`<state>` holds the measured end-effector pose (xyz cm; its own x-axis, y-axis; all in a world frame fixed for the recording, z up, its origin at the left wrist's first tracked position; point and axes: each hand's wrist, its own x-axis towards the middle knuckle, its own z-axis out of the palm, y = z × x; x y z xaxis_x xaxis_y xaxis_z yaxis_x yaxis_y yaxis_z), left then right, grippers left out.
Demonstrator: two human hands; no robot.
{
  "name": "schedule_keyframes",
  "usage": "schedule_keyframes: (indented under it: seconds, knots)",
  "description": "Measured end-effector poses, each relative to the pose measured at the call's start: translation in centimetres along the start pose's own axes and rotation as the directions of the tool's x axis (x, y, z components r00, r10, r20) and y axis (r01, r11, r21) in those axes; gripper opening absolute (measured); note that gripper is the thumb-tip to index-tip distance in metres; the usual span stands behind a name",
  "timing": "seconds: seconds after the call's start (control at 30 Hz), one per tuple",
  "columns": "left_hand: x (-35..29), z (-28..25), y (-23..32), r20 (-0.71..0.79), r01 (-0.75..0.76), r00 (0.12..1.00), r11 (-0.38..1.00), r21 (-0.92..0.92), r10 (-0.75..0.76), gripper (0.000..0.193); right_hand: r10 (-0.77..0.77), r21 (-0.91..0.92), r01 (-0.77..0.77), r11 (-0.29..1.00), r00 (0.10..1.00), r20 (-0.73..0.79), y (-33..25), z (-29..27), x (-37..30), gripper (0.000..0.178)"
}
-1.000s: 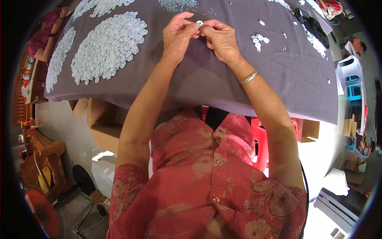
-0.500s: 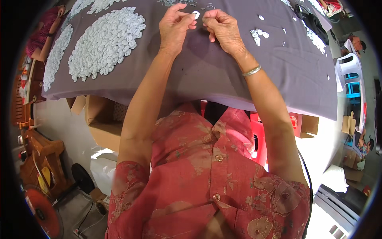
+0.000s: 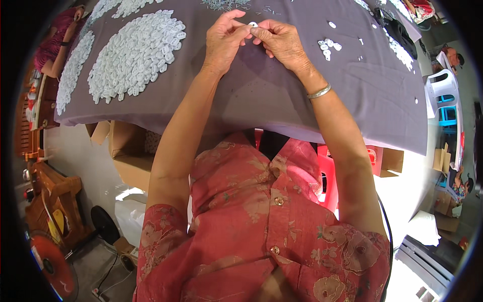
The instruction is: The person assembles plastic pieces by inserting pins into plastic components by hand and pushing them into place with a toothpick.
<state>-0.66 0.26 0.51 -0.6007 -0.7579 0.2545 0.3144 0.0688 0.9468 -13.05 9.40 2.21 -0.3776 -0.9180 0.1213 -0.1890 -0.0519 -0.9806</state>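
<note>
Over the far middle of the cloth-covered table, my left hand point(image 3: 223, 44) pinches a small white oval plastic piece point(image 3: 253, 24) between thumb and fingers. The fingertips of my right hand point(image 3: 285, 44) are closed and meet the left ones at that piece. Whether they grip the oval or some tiny part against it is hidden. A large heap of similar pale oval pieces point(image 3: 136, 55) lies to the left. Just beyond my hands are small grey-blue pins point(image 3: 225, 4), some of them loose. A little cluster of white ovals point(image 3: 328, 46) rests to the right.
The dark cloth point(image 3: 261, 103) hangs over the table's near edge. Below it on the left is an open cardboard box point(image 3: 133, 168). More ovals point(image 3: 75, 70) line the far left, near another person's arm point(image 3: 58, 60). A black bag point(image 3: 395, 27) lies far right.
My right hand has moved left, so its fingertips now touch the white oval piece and my left fingers. Before, the two hands were slightly apart.
</note>
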Motion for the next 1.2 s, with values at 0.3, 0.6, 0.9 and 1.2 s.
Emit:
schedule_keyframes:
  seconds: [0.3,0.6,0.9,1.2]
  knots:
    - [0.2,0.5,0.3,-0.031,0.000,1.000,0.995,-0.098,-0.003,0.031,0.000,0.247,0.013,0.969,0.999,-0.051,-0.3,-0.1,0.1,0.010]
    - [-0.2,0.5,0.0,-0.015,-0.009,1.000,1.000,0.022,0.009,0.028,-0.020,0.198,0.030,0.980,0.998,-0.051,0.0,-0.8,0.2,0.009]
    - [-0.5,0.7,0.7,0.038,-0.043,0.999,0.985,0.166,0.037,0.016,0.070,0.224,-0.063,0.973,0.997,-0.024,-0.5,-1.2,0.1,0.010]
    - [-0.4,0.5,0.3,0.051,0.011,0.999,0.992,0.123,-0.017,0.015,0.132,0.301,-0.127,0.945,0.991,0.006,-0.3,-1.2,0.4,0.007]
